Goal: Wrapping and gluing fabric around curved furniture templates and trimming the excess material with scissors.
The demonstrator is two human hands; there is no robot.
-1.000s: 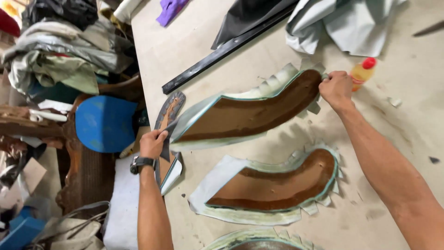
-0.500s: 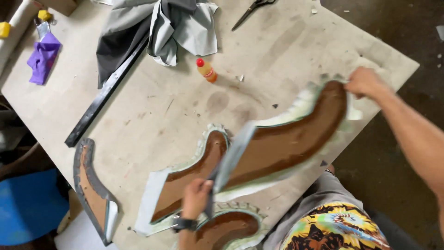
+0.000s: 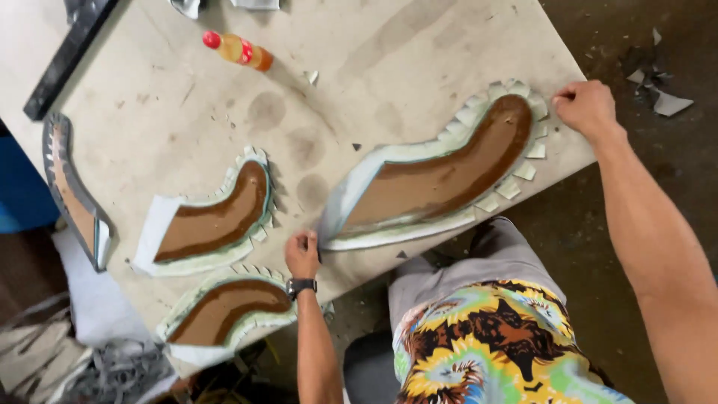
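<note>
A large curved panel (image 3: 437, 176), brown in the middle with a pale notched border, is held at both ends: the left hand (image 3: 302, 253) is pinched shut on the pointed near end, the right hand (image 3: 585, 107) is closed on the rounded far end at the worktop (image 3: 389, 52) corner. The hands are well apart, with the panel stretched between them and lying flat or nearly flat; whether it is fully set down cannot be told. The lower border of the panel sits right along the worktop edge, just above the person's lap, and the far end under the right hand reaches the corner, so a slip off the edge is judged likely if either grip is loosened unevenly or the piece is pushed toward the body. The notched tabs (image 3: 516, 179) beside the right hand look thin and could be bent or torn if pulled by the border alone. To the left of the left hand two smaller panels (image 3: 213, 221) (image 3: 228, 307) of the same kind lie close by, the nearer one just beside the wrist with its watch (image 3: 301, 286); they could be knocked or overlapped if the big piece is slid that way. Beyond the left hand a small bottle (image 3: 239, 49) with a red cap lies on its side, well apart, and could roll. A narrow fourth panel (image 3: 71, 191) hangs at the far-left worktop edge and looks prone to dropping if bumped.
</note>
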